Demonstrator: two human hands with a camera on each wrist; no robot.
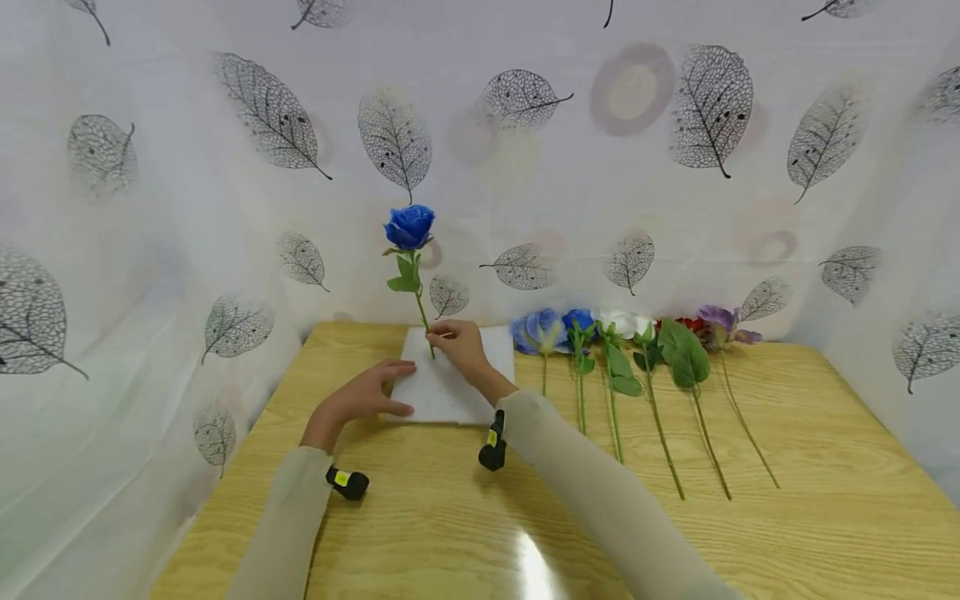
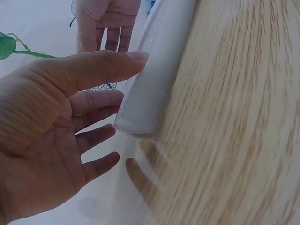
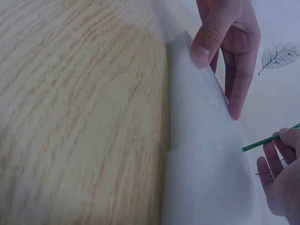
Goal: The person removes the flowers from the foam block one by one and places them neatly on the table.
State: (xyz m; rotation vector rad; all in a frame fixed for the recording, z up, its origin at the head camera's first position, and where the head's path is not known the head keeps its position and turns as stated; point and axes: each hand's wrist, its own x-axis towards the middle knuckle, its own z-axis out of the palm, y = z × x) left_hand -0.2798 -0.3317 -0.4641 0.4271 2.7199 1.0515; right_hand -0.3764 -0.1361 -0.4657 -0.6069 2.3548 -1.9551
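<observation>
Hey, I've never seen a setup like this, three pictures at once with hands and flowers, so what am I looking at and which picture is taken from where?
No machine here: a person works with two bare hands, wearing three cameras. The wide picture comes from the head, looking down at a wooden table with leaf-printed cloth behind it. The other two come from small cameras at the wrists, so they show close-ups.

The left hand rests with straight fingers on the edge of a white foam block; the left wrist view shows its thumb on that edge. The right hand pinches the green stem of a blue rose, held upright over the block. More artificial flowers lie in a row on the table beside it.
</observation>
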